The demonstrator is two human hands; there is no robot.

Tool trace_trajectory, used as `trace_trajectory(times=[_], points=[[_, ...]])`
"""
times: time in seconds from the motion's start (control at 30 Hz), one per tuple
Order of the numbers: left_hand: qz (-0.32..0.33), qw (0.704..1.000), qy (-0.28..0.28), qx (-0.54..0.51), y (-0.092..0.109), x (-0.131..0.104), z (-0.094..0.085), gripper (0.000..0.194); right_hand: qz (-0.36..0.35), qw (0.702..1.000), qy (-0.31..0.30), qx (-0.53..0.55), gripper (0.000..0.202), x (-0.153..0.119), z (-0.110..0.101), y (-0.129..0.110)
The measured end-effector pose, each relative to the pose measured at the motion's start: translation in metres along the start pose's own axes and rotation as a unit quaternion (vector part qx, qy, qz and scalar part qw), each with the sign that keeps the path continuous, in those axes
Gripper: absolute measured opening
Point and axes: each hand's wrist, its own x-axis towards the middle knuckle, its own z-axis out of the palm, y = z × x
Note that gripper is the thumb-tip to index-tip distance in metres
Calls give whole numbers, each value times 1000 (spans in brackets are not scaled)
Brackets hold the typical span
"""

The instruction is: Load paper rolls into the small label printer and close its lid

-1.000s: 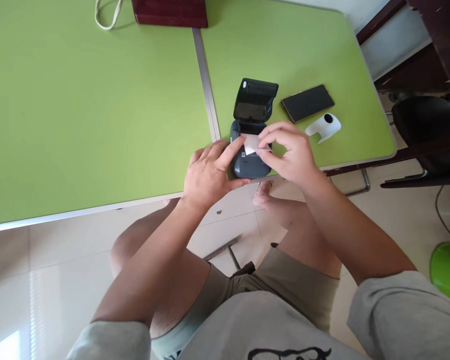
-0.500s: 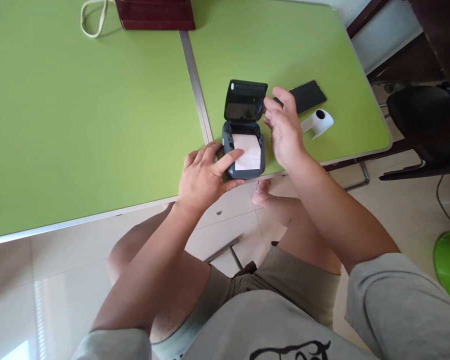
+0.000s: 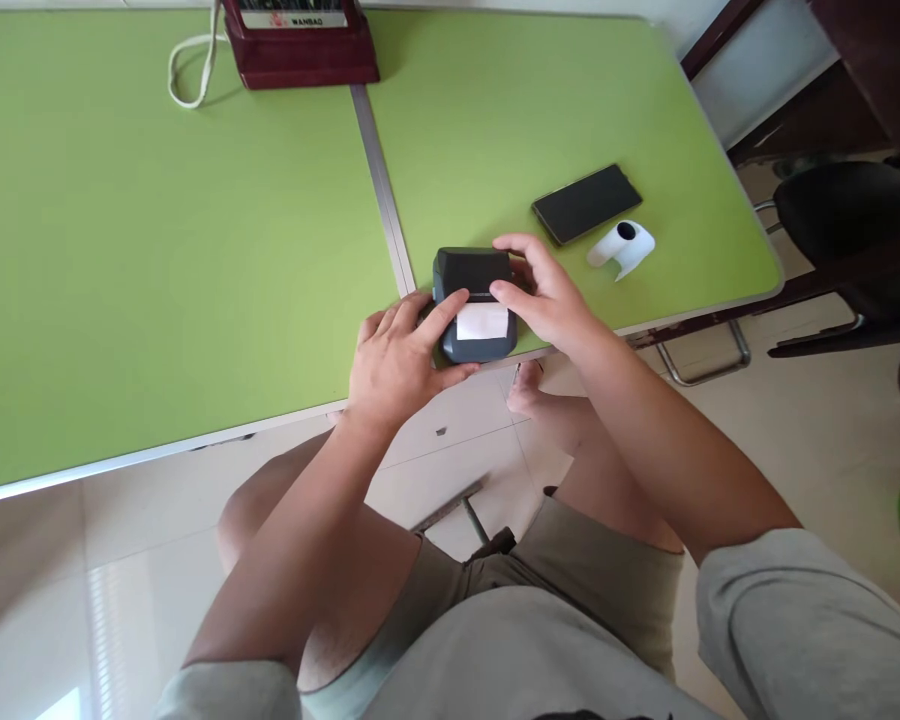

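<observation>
A small dark portable label printer (image 3: 474, 268) sits at the front edge of the green table, its lid folded down. White label paper (image 3: 483, 321) sticks out below the lid's edge and lies over the front of the body. My left hand (image 3: 399, 355) is wrapped round the printer's left side, one finger on the lid's edge by the paper. At the right side, my right hand (image 3: 544, 290) grips the lid between the thumb on top and the fingers behind. The lid hides the inside of the printer.
Behind my right hand lie a black phone (image 3: 587, 204) and a curled white piece with a dark round spot (image 3: 622, 246). A dark red stand (image 3: 307, 55) with a white cord is at the back. A metal seam (image 3: 382, 190) crosses the green table (image 3: 157, 250).
The printer's lid has swung from upright down over the paper. My right hand has moved left and down onto the lid, while my left hand stays on the printer's side.
</observation>
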Motion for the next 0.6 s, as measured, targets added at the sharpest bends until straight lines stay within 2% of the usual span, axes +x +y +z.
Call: trace_trajectory(times=[0.13, 0.2, 0.23, 0.3, 0.37, 0.4, 0.47, 0.6], points=[[-20, 1000, 7, -3, 1, 1, 0, 83, 1, 999, -22, -23, 53, 2, -1, -1], [-25, 1000, 10, -9, 0, 2, 2, 88, -11, 999, -7, -51, 53, 0, 2, 1], [-29, 999, 12, -14, -1, 3, 3, 97, -20, 997, 17, -73, 52, -1, 5, 3], [-38, 999, 17, -21, -4, 4, 5, 115, -27, 987, 104, -117, 50, -3, 9, 7], [-40, 999, 14, -18, -5, 5, 7, 118, -5, 973, 182, -141, 49, -6, 12, 9], [-39, 999, 12, -15, -6, 5, 7, 115, 11, 970, 198, -144, 49, -7, 13, 9], [-41, 999, 8, -9, -6, 6, 7, 111, 37, 971, 188, -142, 48, -9, 14, 7], [-44, 999, 8, -2, -6, 5, 6, 116, 51, 975, 153, -153, 46, -7, 18, 0]])
